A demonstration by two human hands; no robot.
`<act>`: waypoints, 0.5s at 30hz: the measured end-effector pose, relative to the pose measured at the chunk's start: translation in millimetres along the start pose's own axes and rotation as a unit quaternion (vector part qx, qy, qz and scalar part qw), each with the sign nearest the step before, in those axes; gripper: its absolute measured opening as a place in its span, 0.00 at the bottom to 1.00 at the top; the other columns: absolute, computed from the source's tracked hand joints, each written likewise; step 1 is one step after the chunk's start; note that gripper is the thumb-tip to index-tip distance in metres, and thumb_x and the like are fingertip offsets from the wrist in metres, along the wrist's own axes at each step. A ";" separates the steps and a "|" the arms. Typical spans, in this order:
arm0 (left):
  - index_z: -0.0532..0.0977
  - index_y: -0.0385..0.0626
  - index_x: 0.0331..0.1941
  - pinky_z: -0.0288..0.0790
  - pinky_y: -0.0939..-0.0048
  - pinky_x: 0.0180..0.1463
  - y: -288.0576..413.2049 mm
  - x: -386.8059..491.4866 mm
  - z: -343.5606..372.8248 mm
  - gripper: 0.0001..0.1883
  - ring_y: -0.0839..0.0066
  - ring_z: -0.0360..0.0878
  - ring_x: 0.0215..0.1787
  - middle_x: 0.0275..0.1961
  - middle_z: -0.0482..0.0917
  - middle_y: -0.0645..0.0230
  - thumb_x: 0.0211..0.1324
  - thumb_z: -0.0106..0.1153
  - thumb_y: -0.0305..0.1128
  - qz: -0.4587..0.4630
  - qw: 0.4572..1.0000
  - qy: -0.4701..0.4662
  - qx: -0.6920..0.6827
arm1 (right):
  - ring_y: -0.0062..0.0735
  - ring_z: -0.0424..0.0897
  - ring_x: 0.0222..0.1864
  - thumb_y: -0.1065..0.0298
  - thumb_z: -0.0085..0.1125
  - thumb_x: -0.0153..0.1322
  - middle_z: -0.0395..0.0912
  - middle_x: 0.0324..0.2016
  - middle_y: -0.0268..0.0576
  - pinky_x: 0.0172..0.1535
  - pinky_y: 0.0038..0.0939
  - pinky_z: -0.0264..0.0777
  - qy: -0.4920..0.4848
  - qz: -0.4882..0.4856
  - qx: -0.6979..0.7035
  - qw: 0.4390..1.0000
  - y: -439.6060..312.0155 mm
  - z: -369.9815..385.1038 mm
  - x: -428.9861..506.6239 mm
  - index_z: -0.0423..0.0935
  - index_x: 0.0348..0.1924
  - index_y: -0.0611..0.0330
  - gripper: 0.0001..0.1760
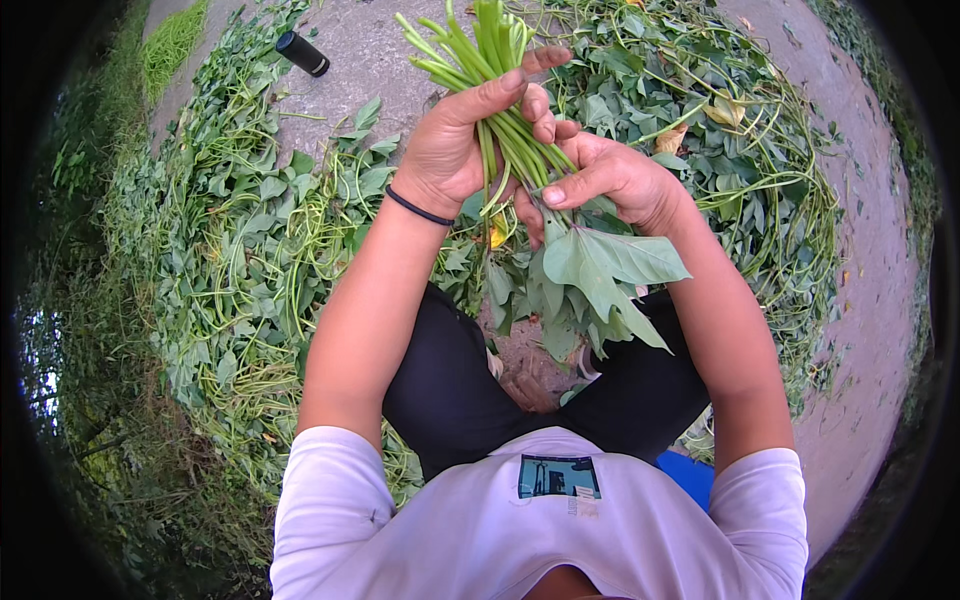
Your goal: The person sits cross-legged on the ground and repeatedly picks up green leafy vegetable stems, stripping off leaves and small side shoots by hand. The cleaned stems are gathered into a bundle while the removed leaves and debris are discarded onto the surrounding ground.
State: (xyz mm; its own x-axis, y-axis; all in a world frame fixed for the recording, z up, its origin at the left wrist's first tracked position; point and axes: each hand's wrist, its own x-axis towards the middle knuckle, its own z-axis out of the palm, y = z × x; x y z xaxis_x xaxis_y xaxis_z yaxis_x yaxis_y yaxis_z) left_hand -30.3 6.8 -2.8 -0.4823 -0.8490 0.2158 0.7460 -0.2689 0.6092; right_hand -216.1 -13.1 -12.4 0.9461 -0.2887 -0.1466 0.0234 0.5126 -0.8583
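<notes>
A bunch of green leaf stalks (517,139) is held up before me, its cut ends pointing away from me and its broad green leaves (592,266) hanging towards my lap. My left hand (469,135) wraps round the upper part of the stalks, thumb across them. Lower down, close to where the leaves begin, my right hand (600,176) grips the same bunch between thumb and fingers. The two hands are close together; whether they touch is hard to tell. Part of the right fingers is hidden behind the stalks.
Heaps of leafy vines lie on the concrete ground at left (240,225) and right (750,150). A black cylinder (302,54) lies beyond the left heap. Bright green stalks (171,52) are piled at the far left. Something blue (686,476) shows beside my right hip.
</notes>
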 end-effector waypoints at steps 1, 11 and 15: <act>0.64 0.33 0.55 0.71 0.70 0.50 -3.0 2.4 -1.4 0.22 0.76 0.73 0.32 0.29 0.72 0.72 0.65 0.55 0.35 0.019 0.999 0.045 0.013 | 0.22 0.76 0.41 0.57 0.66 0.66 0.80 0.35 0.38 0.50 0.22 0.67 0.047 -0.001 -0.067 0.997 -3.3 -1.6 -0.3 0.80 0.42 0.68 0.21; 0.70 0.49 0.30 0.70 0.69 0.47 -0.1 3.1 -19.1 0.10 0.79 0.68 0.25 0.22 0.67 0.75 0.64 0.58 0.38 0.192 0.916 0.336 0.106 | 0.21 0.71 0.24 0.65 0.69 0.63 0.76 0.24 0.38 0.31 0.25 0.68 0.341 -0.127 -0.522 0.771 5.6 13.0 -4.4 0.81 0.34 0.65 0.13; 0.69 0.49 0.30 0.70 0.69 0.47 -1.6 3.5 -16.9 0.11 0.78 0.67 0.25 0.22 0.67 0.76 0.63 0.58 0.39 0.216 0.909 0.328 0.138 | 0.36 0.78 0.25 0.64 0.65 0.62 0.79 0.24 0.46 0.32 0.33 0.72 0.400 -0.159 -0.497 0.753 7.6 10.6 0.4 0.83 0.32 0.59 0.09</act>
State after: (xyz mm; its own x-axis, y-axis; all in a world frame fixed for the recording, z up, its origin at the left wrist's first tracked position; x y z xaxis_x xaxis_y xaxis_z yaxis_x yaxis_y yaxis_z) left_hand -25.4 -3.5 -15.9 0.2734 -0.9613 0.0337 0.6130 0.2011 0.7641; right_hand -212.1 -0.8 -13.8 0.4361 -0.8683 0.2364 -0.4223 -0.4294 -0.7983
